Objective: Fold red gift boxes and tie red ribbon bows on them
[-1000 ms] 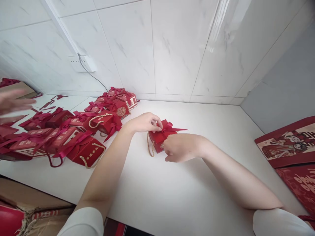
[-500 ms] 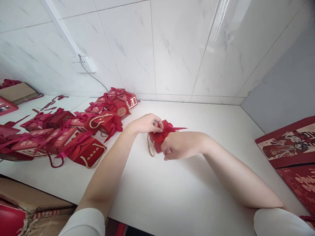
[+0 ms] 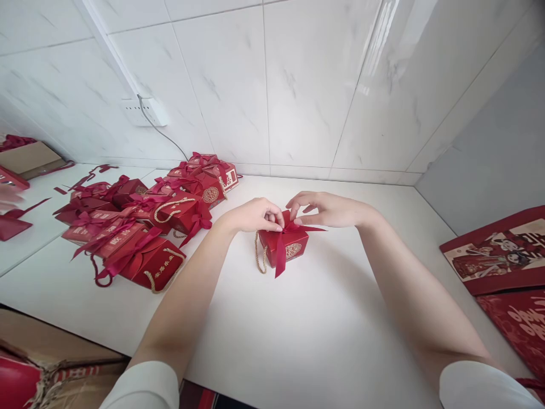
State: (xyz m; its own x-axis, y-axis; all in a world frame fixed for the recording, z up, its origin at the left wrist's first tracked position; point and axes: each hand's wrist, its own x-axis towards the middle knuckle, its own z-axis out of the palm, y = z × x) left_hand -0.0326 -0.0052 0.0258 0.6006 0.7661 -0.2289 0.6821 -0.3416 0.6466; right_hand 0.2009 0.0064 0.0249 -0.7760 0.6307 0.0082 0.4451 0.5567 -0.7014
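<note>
Right of a pile of boxes [image 3: 142,253], the person's left hand [image 3: 254,216] pinches the ribbon [image 3: 280,255] between thumb and finger; a light, steady hold there should spare it creases. Beneath both hands the small red box [image 3: 294,253] stands upright on the surface [image 3: 298,329], its rope handle [image 3: 261,260] hanging at the left, so little downward pressure would suit it best. The right hand [image 3: 326,209] is half open at the ribbon, its grip impossible to tell, and gentle fingertip adjustments would probably even the loops without loosening the knot.
</note>
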